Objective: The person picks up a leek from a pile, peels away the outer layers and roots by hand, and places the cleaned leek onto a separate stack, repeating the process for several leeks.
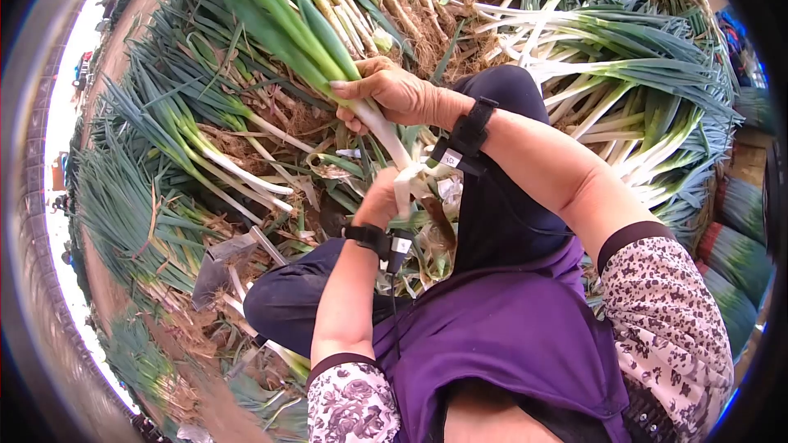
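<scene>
A thick leek (373, 117) slants across the view, its green leaves toward the upper left and its white end near my lap. My right hand (386, 94) is wrapped around it where green turns to white, with the thumb on top. Close to the white end, my left hand (379, 197) is closed on a loose white strip of leek skin (402, 190); most of its fingers are hidden. Scraps of peeled leaves and skins (345, 171) lie beneath both hands.
Untrimmed leeks with soil on their roots (271, 111) are heaped at the left and top. A pile of cleaned white-stemmed leeks (648, 107) lies at the right. A metal blade-like piece (222, 267) sits beside my bent left knee (287, 299). Bundled leeks (743, 254) are stacked far right.
</scene>
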Action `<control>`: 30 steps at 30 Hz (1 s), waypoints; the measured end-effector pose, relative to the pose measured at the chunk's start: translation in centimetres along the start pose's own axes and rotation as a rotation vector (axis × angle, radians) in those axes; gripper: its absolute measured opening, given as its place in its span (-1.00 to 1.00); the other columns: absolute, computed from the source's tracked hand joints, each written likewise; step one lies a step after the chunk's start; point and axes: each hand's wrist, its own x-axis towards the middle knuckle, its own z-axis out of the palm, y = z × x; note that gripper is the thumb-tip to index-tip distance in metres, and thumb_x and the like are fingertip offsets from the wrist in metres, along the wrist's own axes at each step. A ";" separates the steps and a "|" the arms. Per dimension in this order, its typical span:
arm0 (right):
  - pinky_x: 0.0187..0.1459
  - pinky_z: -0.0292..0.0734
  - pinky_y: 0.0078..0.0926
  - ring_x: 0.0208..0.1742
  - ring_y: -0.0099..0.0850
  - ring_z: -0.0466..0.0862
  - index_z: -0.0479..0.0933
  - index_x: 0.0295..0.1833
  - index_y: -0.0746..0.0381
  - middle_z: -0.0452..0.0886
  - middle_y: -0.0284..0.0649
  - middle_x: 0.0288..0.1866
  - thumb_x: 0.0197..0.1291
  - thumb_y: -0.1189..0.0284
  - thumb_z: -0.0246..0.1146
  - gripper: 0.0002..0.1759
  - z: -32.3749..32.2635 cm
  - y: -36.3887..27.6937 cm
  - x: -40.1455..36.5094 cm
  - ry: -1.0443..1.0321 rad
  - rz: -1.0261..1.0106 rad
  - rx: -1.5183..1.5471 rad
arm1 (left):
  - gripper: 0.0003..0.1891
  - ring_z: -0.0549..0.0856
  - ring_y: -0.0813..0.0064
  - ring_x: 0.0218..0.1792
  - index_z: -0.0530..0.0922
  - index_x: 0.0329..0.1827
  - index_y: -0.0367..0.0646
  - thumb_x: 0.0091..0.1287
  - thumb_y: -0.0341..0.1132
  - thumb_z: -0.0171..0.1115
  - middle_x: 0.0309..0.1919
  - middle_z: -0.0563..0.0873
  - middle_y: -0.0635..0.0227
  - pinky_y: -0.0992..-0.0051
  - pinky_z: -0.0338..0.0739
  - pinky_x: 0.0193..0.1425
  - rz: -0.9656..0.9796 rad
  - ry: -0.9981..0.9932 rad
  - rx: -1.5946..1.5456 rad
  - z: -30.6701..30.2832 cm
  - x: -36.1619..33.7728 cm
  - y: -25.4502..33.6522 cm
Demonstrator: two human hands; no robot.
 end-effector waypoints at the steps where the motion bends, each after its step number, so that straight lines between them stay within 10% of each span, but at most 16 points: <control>1: -0.43 0.59 -0.41 -0.45 -0.39 0.62 0.42 -0.07 0.36 0.57 -0.16 -0.40 0.27 0.39 0.25 -0.73 -0.1 -0.3 0.0 0.005 -0.020 -0.004 | -0.78 0.68 0.53 -0.44 0.60 -0.12 -0.31 0.26 -0.36 0.21 -0.34 0.69 0.32 0.51 0.50 -0.48 0.095 0.065 -0.019 -1.0 0.8 -2.0; 6: -0.53 0.54 -0.53 -0.56 -0.51 0.58 0.47 -0.09 0.32 0.59 -0.22 -0.46 0.22 0.35 0.30 -0.71 -0.1 -1.1 0.9 0.229 -0.141 -0.148 | -0.63 0.48 0.64 -0.62 0.61 -0.30 -0.21 0.33 -0.02 0.22 -0.61 0.57 0.47 0.61 0.34 -0.51 0.131 0.637 0.618 -4.3 -0.3 -5.3; 10: -0.52 0.51 -0.58 -0.57 -0.55 0.56 0.48 -0.15 0.34 0.58 -0.25 -0.49 0.26 0.34 0.27 -0.74 -0.3 -0.6 2.0 0.328 -0.222 -0.311 | -0.60 0.49 0.54 -0.39 0.48 -0.10 -0.29 0.29 -0.09 0.29 -0.39 0.51 0.37 0.47 0.42 -0.25 0.746 0.633 0.582 3.0 -4.6 1.7; 13: -0.55 0.48 -0.60 -0.58 -0.57 0.56 0.50 -0.18 0.34 0.58 -0.28 -0.51 0.25 0.32 0.28 -0.73 0.6 0.0 2.0 0.355 -0.240 -0.330 | -0.65 0.53 0.30 -0.23 0.46 -0.09 -0.29 0.23 -0.24 0.33 -0.25 0.52 0.22 0.33 0.44 -0.14 1.127 0.685 1.243 5.5 -4.2 3.6; 23: -0.70 0.32 -0.58 -0.71 -0.59 0.45 0.52 -0.26 0.35 0.51 -0.30 -0.64 0.19 0.36 0.31 -0.76 -2.9 -2.2 2.1 0.714 -0.441 -0.244 | -0.78 0.48 0.10 -0.33 0.42 -0.35 -0.26 -0.09 -0.64 0.13 -0.40 0.48 0.15 0.26 0.42 -0.26 1.090 0.171 1.828 5.6 -5.0 1.9; 30: -0.71 0.34 -0.57 -0.70 -0.57 0.44 0.54 -0.21 0.36 0.55 -0.26 -0.57 0.24 0.32 0.29 -0.73 -5.3 -3.9 1.7 0.943 -0.360 -0.271 | -0.86 0.58 0.10 -0.28 0.54 -0.37 -0.23 -0.03 -0.50 0.11 -0.43 0.57 0.14 0.25 0.52 -0.18 0.929 -0.175 1.880 2.1 -9.0 -8.5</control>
